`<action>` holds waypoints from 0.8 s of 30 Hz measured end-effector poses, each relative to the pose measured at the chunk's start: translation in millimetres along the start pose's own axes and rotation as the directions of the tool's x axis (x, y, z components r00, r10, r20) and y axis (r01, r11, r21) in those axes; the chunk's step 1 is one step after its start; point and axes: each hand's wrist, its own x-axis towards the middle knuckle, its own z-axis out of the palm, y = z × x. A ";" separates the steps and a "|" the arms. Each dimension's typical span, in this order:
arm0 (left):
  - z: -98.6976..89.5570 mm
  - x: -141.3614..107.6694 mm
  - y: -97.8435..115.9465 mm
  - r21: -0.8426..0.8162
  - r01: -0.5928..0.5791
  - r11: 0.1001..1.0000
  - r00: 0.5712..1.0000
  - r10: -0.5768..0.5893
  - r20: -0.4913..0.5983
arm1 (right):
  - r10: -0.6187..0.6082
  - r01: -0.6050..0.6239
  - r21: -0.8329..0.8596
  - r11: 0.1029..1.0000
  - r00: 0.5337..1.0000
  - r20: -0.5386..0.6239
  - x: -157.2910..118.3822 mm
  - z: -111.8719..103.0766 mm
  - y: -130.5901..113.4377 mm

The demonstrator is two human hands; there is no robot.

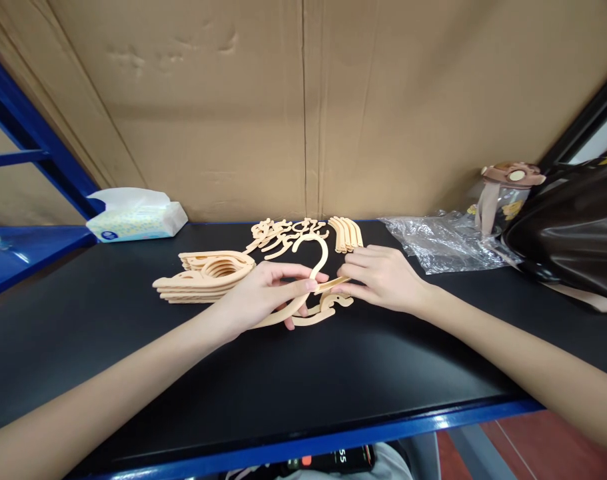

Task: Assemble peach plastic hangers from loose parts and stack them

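Observation:
Between my hands, above the middle of the black table, is a cream plastic hanger (321, 257) with its curved hook pointing up. My left hand (276, 287) pinches it just below the hook, and one of its arms runs down to the left under that hand. My right hand (378, 279) is closed on a cream hanger arm (333, 284) that meets the hook's base; whether the two are joined I cannot tell. Just beneath, another cream hanger piece (314, 320) with a notched end shows on the table, partly hidden by my left fingers.
Left of my hands lies a stack of folded cream hangers (198, 287). Loose hook pieces (278, 233) and a row of curved arms (346, 233) lie at the back. A tissue pack (138, 217), clear plastic bag (433, 243), bottle (506, 193) and dark bag (568, 227) line the edges.

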 end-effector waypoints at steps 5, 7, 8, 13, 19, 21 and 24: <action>-0.5 -0.2 -1.4 0.005 0.001 1.000 1.000 -0.001 0.000 | 0.011 -0.014 0.072 0.997 0.999 0.040 -1.2 -0.4 -2.4; -1.3 -1.0 -1.5 0.006 -0.002 1.000 1.000 0.002 0.003 | 0.020 -0.026 0.107 0.994 0.998 0.063 -1.8 -0.9 -4.1; -1.4 -1.3 -1.2 0.004 -0.010 1.000 1.000 0.010 0.004 | 0.024 -0.034 0.125 0.992 0.997 0.076 -2.0 -1.1 -4.8; -0.6 -1.8 0.9 0.028 -0.028 0.999 1.000 0.027 0.011 | 0.055 -0.081 0.213 0.974 0.990 0.127 -2.9 -0.9 -6.4; -3.2 -1.7 -3.2 0.090 -0.078 0.993 0.997 0.079 -0.010 | 0.121 -0.168 0.325 0.931 0.979 0.162 -1.8 -5.6 -9.6; -2.5 -2.1 -4.5 0.107 -0.065 0.992 0.998 0.066 -0.011 | 0.134 -0.184 0.332 0.925 0.977 0.167 -0.8 -7.6 -10.7; 2.1 -3.5 -5.4 0.150 -0.052 0.987 0.998 0.054 -0.013 | 0.148 -0.203 0.333 0.921 0.972 0.182 0.2 -8.9 -10.7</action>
